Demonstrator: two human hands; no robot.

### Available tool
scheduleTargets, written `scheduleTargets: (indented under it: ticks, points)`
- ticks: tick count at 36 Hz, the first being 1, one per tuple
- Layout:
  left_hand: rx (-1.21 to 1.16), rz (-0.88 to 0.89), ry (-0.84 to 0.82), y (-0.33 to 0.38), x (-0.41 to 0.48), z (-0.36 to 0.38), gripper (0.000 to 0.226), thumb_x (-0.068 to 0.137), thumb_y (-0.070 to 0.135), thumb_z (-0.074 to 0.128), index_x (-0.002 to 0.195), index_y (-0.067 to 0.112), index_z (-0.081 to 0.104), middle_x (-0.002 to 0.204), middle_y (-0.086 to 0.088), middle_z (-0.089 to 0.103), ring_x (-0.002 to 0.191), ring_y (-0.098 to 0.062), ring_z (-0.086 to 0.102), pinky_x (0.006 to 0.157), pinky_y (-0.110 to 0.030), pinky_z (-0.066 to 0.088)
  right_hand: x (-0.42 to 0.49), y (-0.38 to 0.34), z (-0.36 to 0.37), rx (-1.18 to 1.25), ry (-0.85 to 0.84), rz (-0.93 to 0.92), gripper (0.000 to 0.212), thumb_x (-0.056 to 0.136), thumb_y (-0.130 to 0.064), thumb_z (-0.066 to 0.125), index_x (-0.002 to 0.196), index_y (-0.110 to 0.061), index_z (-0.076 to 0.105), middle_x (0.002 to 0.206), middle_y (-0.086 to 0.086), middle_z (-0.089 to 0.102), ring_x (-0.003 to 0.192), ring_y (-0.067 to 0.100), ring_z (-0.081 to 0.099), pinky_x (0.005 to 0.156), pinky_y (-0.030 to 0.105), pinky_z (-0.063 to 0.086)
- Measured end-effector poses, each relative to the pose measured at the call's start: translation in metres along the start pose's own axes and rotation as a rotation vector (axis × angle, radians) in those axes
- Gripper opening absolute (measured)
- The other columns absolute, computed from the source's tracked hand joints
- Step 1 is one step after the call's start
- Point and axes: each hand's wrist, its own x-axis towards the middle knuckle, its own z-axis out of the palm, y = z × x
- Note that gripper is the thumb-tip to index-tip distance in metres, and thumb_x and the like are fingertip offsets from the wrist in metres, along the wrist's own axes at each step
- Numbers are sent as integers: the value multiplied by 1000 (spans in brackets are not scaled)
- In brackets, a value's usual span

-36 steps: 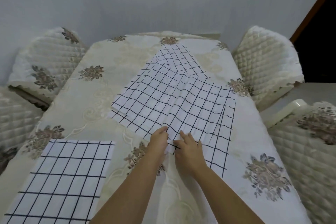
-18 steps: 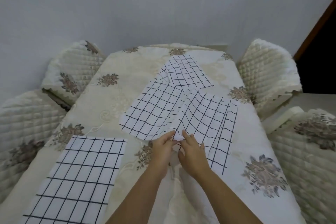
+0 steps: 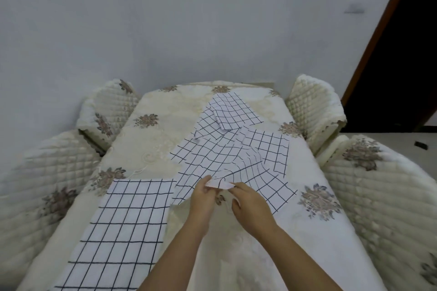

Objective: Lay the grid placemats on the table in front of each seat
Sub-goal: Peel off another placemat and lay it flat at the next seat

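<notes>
Head view, entry by item.

1. Desk [image 3: 151, 149]: covered by a cream cloth with floral motifs. It sits lower in the picture than a second ago, with more of the grey wall [image 3: 189, 19] showing above it.

2. Flat grid placemat [image 3: 127, 227]: white with dark lines, spread smooth on the near left part of the desk. Its position is unchanged, and its far right corner lies just beside the heap.

3. Heap of grid placemats [image 3: 224, 156]: several overlapping sheets in the middle of the desk, running from the hands towards the far end. A second ago they lay closer together. Now they are fanned wider and more rumpled, with one sheet [image 3: 267, 149] showing apart on the right and a small one [image 3: 234, 111] on top at the far end.

4. Left hand [image 3: 203, 198]: pinches the near edge of a sheet in the heap between thumb and fingers. This edge was low on the cloth earlier and is now raised and folded over.

5. Right hand [image 3: 250, 208]: pinches the same raised edge, just beside the left hand.

6. Quilted chairs: two on the left [image 3: 106, 111] [image 3: 35, 184] and two on the right [image 3: 312, 106] [image 3: 378, 184], drawn close to the desk.

7. Dark doorway [image 3: 402, 66]: at the upper right.
</notes>
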Motion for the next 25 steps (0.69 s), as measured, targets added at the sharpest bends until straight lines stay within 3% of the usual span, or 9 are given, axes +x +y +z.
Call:
scheduleTargets:
  ticks: [3, 5, 6, 10, 13, 16, 19, 22, 25]
  points:
    - [-91, -67, -11, 7, -14, -12, 24, 91, 5, 42, 108, 16, 55, 67, -8, 60, 66, -22, 53, 62, -28, 40, -18, -15, -3, 13, -9, -3, 43, 90, -6, 40, 126, -23, 57, 126, -10, 54, 111, 12, 53, 78, 19, 39]
    - [-237, -130, -21, 12, -25, -18, 8, 91, 11, 50, 85, 7, 54, 62, -12, 57, 62, -26, 53, 67, -33, 41, -26, -24, -4, 17, -29, -11, 43, 90, -6, 39, 124, -24, 58, 124, -9, 54, 108, 12, 53, 75, 21, 39]
    - [-301, -155, -28, 14, -31, -21, 14, 90, 13, 53, 78, 5, 52, 64, -15, 55, 61, -28, 54, 66, -34, 42, -31, -28, -6, 24, -36, -10, 42, 91, -6, 39, 123, -24, 58, 123, -8, 54, 107, 12, 53, 74, 21, 39]
    - [-377, -95, -26, 26, -50, -28, 13, 91, 15, 51, 99, 5, 55, 75, -8, 49, 62, -25, 52, 63, -34, 45, -42, -45, -9, 88, -44, -23, 41, 89, -5, 42, 119, -24, 62, 118, -5, 56, 105, 14, 55, 77, 26, 44]
    - [-218, 12, 7, 31, -55, -32, 22, 91, 20, 52, 108, 9, 58, 76, -7, 48, 65, -22, 47, 69, -36, 43, -48, -56, -11, 130, -51, -46, 39, 88, -7, 44, 116, -24, 64, 115, -6, 57, 105, 13, 55, 79, 26, 45]
    - [-18, 139, 35, 36, -59, -37, 23, 89, 9, 50, 107, 18, 60, 98, -7, 51, 82, -23, 51, 71, -35, 48, -52, -64, -15, 188, -57, -73, 30, 89, -13, 49, 110, -23, 68, 107, -11, 56, 104, 9, 54, 83, 22, 43]
    - [71, 209, 39, 44, -64, -44, 29, 86, 2, 46, 103, 21, 60, 99, -1, 51, 95, -20, 49, 85, -38, 48, -54, -70, -19, 255, -74, -119, 21, 88, -15, 55, 101, -21, 70, 99, -17, 50, 98, 1, 52, 87, 19, 42]
    - [123, 283, 36, 53, -68, -52, 30, 86, 1, 46, 104, 18, 62, 97, 1, 51, 87, -14, 48, 67, -23, 43, -54, -76, -25, 323, -50, -137, 16, 86, -14, 57, 95, -21, 68, 99, -14, 53, 94, -5, 50, 83, 10, 37]
    - [165, 385, 43, 65, -74, -59, 22, 86, 5, 51, 98, 18, 64, 84, 1, 50, 73, -13, 42, 57, -21, 36, -50, -82, -36, 365, -2, -130, 15, 87, -14, 56, 97, -22, 63, 102, -10, 54, 99, 0, 53, 83, 9, 37]
